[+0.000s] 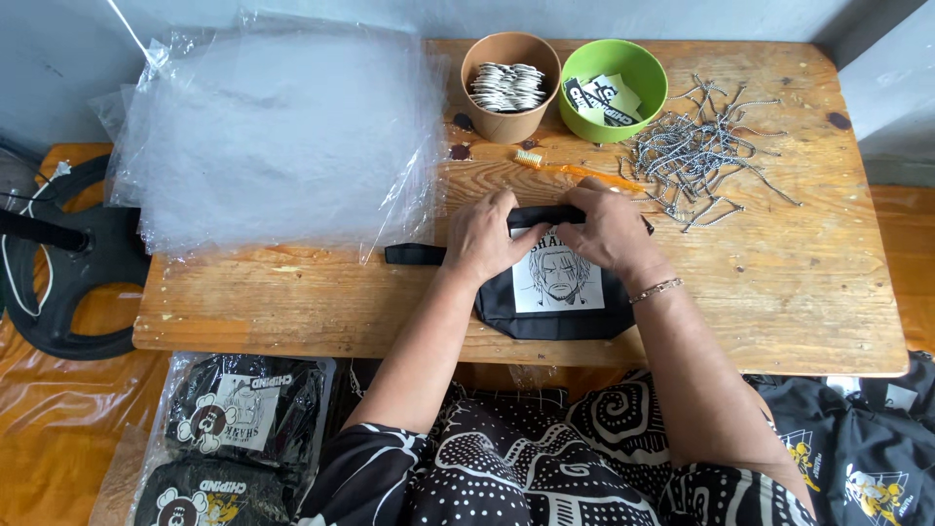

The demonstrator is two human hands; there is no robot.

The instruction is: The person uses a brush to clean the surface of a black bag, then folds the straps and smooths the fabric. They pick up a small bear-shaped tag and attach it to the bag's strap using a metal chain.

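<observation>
A black pouch (pixel 555 297) with a printed white patch is being pressed flat at the wooden table's (pixel 799 292) near edge by the left hand (pixel 484 239) and right hand (pixel 609 229), fingers curled over its top edge. No cord from the pile (pixel 696 156) is being attached yet; bagged pouches (pixel 243 409) are lying below, clear bags (pixel 282 127) waiting unused.

- The table (pixel 779 292) is made of bare wood, its grain plainly seen, its surface worn, matt and marked with dark stains.
- The black pouch (pixel 555 317) is made of matt cloth, and a smooth white printed patch is borne on its front.
- The stack of bags (pixel 282 127) is formed of thin clear plastic, glossy and crinkled.
- The brown cup (pixel 509 119) appears to be of matt paper.
- The green bowl (pixel 638 68) is of smooth plastic with a slight sheen.
- The loose cords (pixel 701 156) are seen as twisted black-and-white string.
- A shiny metal-looking bracelet (pixel 655 289) is worn.
</observation>
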